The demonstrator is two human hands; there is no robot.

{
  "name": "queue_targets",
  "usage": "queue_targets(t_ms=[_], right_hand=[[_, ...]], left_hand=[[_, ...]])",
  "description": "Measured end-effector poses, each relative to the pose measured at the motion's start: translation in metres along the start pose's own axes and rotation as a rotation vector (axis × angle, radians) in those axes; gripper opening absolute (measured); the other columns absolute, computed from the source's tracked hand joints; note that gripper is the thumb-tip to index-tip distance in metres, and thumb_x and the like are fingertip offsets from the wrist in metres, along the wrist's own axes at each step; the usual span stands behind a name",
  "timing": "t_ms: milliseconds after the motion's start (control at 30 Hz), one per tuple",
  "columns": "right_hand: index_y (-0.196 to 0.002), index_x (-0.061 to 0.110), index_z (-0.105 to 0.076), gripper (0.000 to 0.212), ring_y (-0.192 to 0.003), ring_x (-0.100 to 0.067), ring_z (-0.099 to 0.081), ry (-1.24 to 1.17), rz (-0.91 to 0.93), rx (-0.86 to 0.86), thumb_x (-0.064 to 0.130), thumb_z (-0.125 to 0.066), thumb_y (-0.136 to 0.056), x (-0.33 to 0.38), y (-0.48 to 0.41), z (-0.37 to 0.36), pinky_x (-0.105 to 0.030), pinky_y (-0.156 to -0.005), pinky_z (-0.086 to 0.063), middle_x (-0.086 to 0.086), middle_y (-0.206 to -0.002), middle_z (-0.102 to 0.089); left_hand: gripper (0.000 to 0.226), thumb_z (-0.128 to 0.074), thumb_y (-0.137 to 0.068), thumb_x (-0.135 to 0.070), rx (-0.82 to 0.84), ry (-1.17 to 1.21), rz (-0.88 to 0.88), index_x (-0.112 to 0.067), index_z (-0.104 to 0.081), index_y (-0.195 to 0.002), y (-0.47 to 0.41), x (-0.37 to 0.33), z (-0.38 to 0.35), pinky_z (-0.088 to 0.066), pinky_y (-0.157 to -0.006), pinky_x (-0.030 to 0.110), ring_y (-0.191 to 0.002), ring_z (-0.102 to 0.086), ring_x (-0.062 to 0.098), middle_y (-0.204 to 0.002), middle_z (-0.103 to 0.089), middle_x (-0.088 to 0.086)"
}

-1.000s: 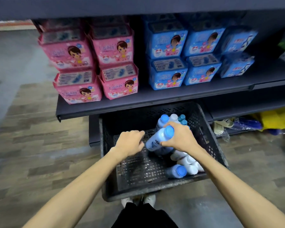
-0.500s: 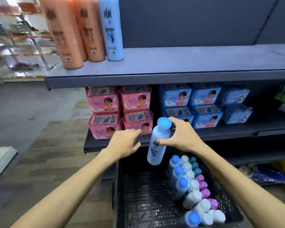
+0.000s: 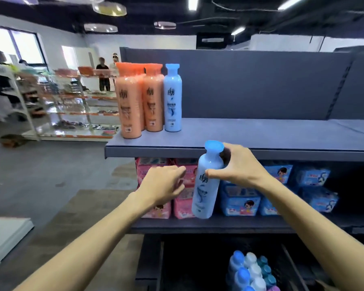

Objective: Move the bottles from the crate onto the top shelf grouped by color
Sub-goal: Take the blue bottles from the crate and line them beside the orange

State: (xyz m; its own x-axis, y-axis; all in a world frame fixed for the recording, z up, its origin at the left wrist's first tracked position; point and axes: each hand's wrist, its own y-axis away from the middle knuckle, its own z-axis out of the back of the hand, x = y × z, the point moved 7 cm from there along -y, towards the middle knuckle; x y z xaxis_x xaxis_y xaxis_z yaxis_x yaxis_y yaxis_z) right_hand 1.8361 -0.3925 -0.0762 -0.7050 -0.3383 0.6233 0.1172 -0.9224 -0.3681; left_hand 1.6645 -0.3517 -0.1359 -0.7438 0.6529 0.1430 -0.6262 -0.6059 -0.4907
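Note:
My right hand grips a light blue bottle by its neck and shoulder, upright, just below the front edge of the top shelf. My left hand hovers beside the bottle with loosely curled fingers, holding nothing. On the top shelf at the left stand orange bottles and one blue bottle right of them. The black crate sits at the bottom, with several blue, white, teal and pink capped bottles along its right side.
Pink packs and blue packs fill the middle shelf behind my hands. The top shelf's grey back panel rises behind the bottles. People and display racks stand far off to the left.
My right hand has lifted the blue bottle out of the crate up to the top shelf's edge. My left hand rose alongside it, and my view tilted upward.

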Motion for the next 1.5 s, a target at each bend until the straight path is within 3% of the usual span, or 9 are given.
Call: queue_targets(t_ms=[200, 300, 567, 700, 833, 1033, 1300, 1433, 1500], right_hand=[[-0.090, 0.021, -0.069, 0.023, -0.079, -0.015, -0.066, -0.032, 0.057, -0.046, 0.028, -0.078, -0.069, 0.034, -0.032, 0.029, -0.030, -0.078, -0.055, 0.010, -0.083, -0.074], [-0.088, 0.021, -0.069, 0.020, -0.067, -0.006, -0.058, -0.060, 0.093, -0.082, 0.026, -0.079, -0.071, 0.053, -0.048, 0.045, -0.023, -0.070, -0.051, 0.010, -0.079, -0.072], [-0.086, 0.021, -0.072, 0.022, -0.073, -0.011, -0.066, -0.075, 0.131, -0.150, 0.032, -0.079, -0.069, 0.084, -0.093, 0.079, -0.035, -0.071, -0.062, 0.006, -0.081, -0.074], [-0.078, 0.017, -0.069, 0.016, -0.059, -0.003, -0.054, -0.033, 0.139, -0.145, 0.029, -0.079, -0.072, 0.089, -0.112, 0.084, -0.021, -0.062, -0.049, 0.011, -0.070, -0.066], [-0.076, 0.001, -0.059, 0.041, -0.059, -0.011, -0.043, 0.025, 0.118, -0.148, 0.037, -0.077, -0.069, 0.084, -0.132, 0.084, -0.027, -0.060, -0.040, 0.004, -0.065, -0.052], [-0.083, -0.004, -0.059, 0.057, -0.062, -0.013, -0.041, 0.060, 0.075, -0.164, 0.047, -0.072, -0.061, 0.079, -0.154, 0.081, -0.028, -0.059, -0.038, 0.002, -0.067, -0.049], [-0.077, 0.003, -0.063, 0.042, -0.063, -0.014, -0.045, 0.052, 0.042, -0.143, 0.043, -0.074, -0.066, 0.084, -0.171, 0.070, -0.025, -0.057, -0.039, 0.003, -0.068, -0.053], [-0.060, 0.015, -0.040, 0.042, -0.056, -0.011, -0.033, 0.058, 0.061, -0.146, 0.034, -0.075, -0.073, 0.085, -0.176, 0.062, -0.020, -0.049, -0.028, 0.007, -0.059, -0.038], [-0.063, 0.013, -0.045, 0.037, -0.059, -0.013, -0.036, 0.034, 0.053, -0.138, 0.036, -0.074, -0.071, 0.079, -0.178, 0.057, -0.023, -0.054, -0.032, 0.005, -0.062, -0.042]], left_hand=[[0.017, -0.053, -0.084, -0.033, -0.084, -0.046, -0.002, -0.021, -0.041, -0.081, -0.030, 0.012, 0.052, -0.027, -0.055, 0.031, -0.075, -0.059, 0.027, -0.079, -0.062, -0.001], [0.013, -0.054, -0.083, -0.031, -0.110, -0.059, 0.015, -0.019, -0.048, -0.082, -0.043, 0.025, 0.071, -0.033, -0.052, 0.032, -0.071, -0.059, 0.028, -0.075, -0.062, 0.000], [0.018, -0.052, -0.087, -0.035, -0.132, -0.226, 0.021, -0.024, -0.040, -0.080, -0.087, 0.062, 0.117, -0.034, -0.053, 0.028, -0.069, -0.062, 0.027, -0.078, -0.066, -0.001], [0.015, -0.053, -0.087, -0.035, -0.120, -0.288, 0.070, -0.020, -0.050, -0.083, -0.102, 0.081, 0.136, -0.048, -0.056, 0.032, -0.071, -0.063, 0.027, -0.081, -0.067, 0.000], [0.014, -0.056, -0.088, -0.035, -0.099, -0.290, 0.096, -0.021, -0.055, -0.086, -0.109, 0.092, 0.145, -0.052, -0.063, 0.033, -0.075, -0.062, 0.023, -0.084, -0.067, -0.001], [0.016, -0.055, -0.086, -0.036, -0.090, -0.287, 0.111, -0.020, -0.055, -0.086, -0.121, 0.100, 0.145, -0.050, -0.062, 0.033, -0.079, -0.062, 0.025, -0.087, -0.066, 0.001], [0.017, -0.053, -0.081, -0.038, -0.105, -0.257, 0.130, -0.021, -0.055, -0.082, -0.133, 0.103, 0.139, -0.048, -0.064, 0.034, -0.076, -0.062, 0.029, -0.083, -0.065, 0.002], [0.017, -0.053, -0.084, -0.036, -0.069, -0.261, 0.164, -0.019, -0.056, -0.085, -0.128, 0.110, 0.136, -0.046, -0.061, 0.032, -0.078, -0.062, 0.029, -0.086, -0.066, 0.004], [0.016, -0.054, -0.086, -0.034, -0.057, -0.273, 0.176, -0.018, -0.056, -0.086, -0.122, 0.111, 0.132, -0.040, -0.059, 0.030, -0.076, -0.061, 0.029, -0.086, -0.065, 0.004]])
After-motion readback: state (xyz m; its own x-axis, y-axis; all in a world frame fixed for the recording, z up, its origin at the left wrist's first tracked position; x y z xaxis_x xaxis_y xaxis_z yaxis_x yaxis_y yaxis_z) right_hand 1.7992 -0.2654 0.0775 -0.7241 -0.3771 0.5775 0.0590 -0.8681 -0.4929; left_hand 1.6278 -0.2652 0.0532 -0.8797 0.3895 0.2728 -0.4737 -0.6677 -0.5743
